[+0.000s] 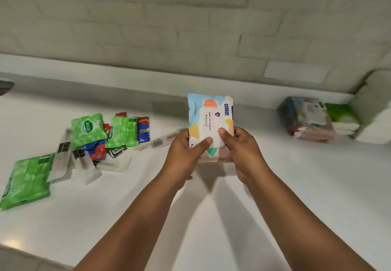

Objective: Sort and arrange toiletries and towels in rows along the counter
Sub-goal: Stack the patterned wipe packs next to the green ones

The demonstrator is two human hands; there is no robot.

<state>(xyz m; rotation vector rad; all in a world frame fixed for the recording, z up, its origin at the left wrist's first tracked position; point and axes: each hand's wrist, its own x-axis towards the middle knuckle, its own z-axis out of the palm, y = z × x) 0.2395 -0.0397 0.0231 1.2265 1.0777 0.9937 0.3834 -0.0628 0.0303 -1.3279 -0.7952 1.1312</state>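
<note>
Pastel wet wipes pack [208, 122] is gripped upright by our left hand [186, 154] and right hand [241, 150], above the white counter [211, 217] middle. Green packs [87, 130] lie toward its left edge, 1 stack [306, 118] at its back right corner.

Both forearms are bare from the lower edge of the view up to the wrists, with no sleeves, watch, bracelet or rings in sight. The left hand [186, 154] and the right hand [241, 150] wear no gloves; the visible thumbnails are short and unpainted.
</note>
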